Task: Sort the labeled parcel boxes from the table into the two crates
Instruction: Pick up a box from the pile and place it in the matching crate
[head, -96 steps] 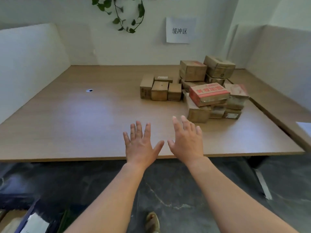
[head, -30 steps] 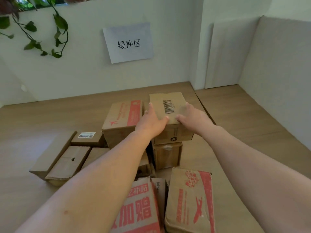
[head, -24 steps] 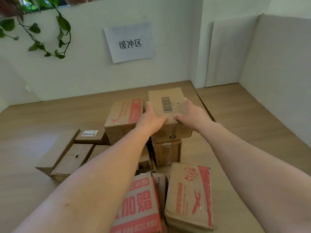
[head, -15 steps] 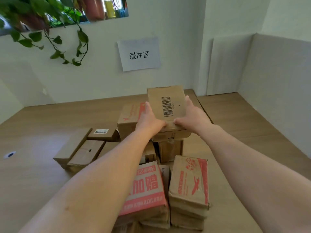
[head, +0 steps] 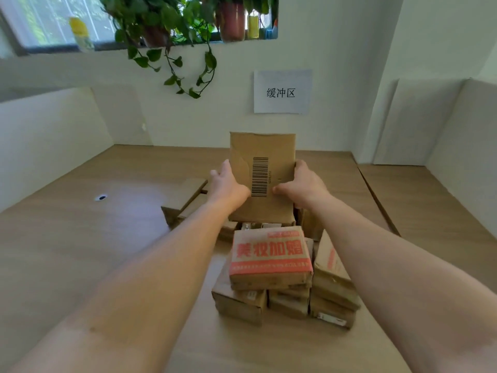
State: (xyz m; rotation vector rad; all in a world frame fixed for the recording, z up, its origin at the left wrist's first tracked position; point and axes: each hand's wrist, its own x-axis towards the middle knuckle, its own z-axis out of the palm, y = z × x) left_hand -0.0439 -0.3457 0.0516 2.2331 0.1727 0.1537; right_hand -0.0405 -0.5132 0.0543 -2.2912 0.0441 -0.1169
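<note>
we reach forward; our left hand (head: 228, 185) and right hand (head: 303, 185) clasp a box (head: 262, 146) between them; thumbs in front

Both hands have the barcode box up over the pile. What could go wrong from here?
1. The barcode box is pinched at its sides between the left hand and the right hand; if the grip loosens, it may slip onto the pile.
2. The red-printed box tops an uneven stack right in the pull-back path; a low carry could knock it over.
3. Neither crate is in view, so the drop-off needs a turn away.
</note>
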